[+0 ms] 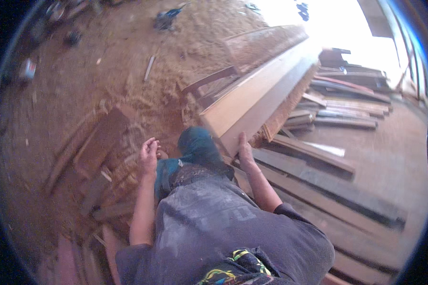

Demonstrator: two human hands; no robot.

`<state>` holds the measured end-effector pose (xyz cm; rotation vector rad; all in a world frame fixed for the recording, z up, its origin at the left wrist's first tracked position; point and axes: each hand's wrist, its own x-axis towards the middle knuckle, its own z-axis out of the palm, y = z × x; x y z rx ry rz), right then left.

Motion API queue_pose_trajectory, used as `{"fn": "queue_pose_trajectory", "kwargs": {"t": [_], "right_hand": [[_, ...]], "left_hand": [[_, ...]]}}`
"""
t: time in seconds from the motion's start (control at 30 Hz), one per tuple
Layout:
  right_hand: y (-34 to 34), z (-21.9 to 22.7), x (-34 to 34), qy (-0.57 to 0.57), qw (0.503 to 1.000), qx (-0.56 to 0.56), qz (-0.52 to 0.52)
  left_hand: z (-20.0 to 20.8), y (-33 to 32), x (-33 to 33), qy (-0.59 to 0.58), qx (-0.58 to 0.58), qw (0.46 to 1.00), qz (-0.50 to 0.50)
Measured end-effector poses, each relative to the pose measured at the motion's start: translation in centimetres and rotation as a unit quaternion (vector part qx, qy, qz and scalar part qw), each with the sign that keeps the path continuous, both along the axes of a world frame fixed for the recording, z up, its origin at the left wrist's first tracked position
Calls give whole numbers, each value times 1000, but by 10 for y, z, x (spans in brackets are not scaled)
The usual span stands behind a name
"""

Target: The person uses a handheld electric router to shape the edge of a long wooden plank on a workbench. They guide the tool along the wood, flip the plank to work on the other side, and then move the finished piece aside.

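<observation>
My right hand (245, 152) grips the near end of a long squared wooden beam (259, 97), its thumb lying on the side face. The beam has a pale upper face and a greyer side, and it slants away from me to the upper right. Its far end fades into bright light. Beside my left hip hangs my left hand (150, 153), holding nothing, with its fingers loosely bent and apart. Rough brown timber (290, 107) lies under and along the right side of the beam.
Several stacked boards (347, 114) lie to the right, with long dark planks (328, 190) nearer me. Sawdust (166, 71) covers the ground ahead. Brown offcuts (102, 140) lie at left. A dark blue tool-like object (169, 19) sits on the ground further off.
</observation>
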<state>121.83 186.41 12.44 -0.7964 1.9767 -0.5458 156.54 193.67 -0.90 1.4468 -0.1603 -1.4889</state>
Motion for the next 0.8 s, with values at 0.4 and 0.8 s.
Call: {"fn": "queue_pose_trajectory", "kwargs": {"t": [0.4,0.8], "right_hand": [[-7,8,40,187,958,-203,-77],[-7,-20,33,170,927,-320,-94]], "left_hand": [[107,-176,-77,-468,-453,655,-383],[99,-189,-107,-401,-453,706,-368]]}}
